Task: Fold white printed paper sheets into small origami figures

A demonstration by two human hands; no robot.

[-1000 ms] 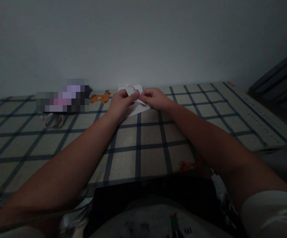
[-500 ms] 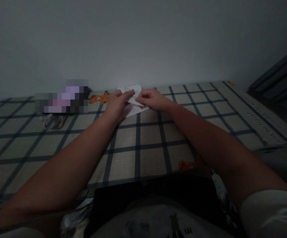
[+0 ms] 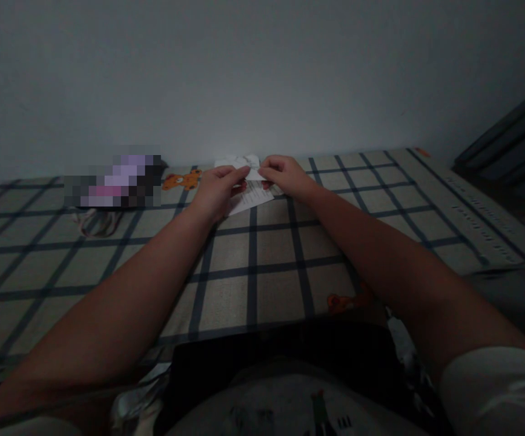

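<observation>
A small white sheet of paper with printed lines lies partly folded on the checked bedsheet, near the wall. My left hand pinches its left part, fingers pressed together. My right hand pinches a folded flap at the paper's top, fingers closed. The fingertips of both hands nearly meet over the paper.
A blurred purple-and-dark object lies at the far left by the wall, with a looped cord in front of it. Orange bear prints mark the sheet. A dark piece of furniture stands at the right. A dark flat object rests on my lap.
The right hand has lifted slightly and moved up to the paper's top flap. The paper's fold has changed shape. The left hand stays on the paper's left part.
</observation>
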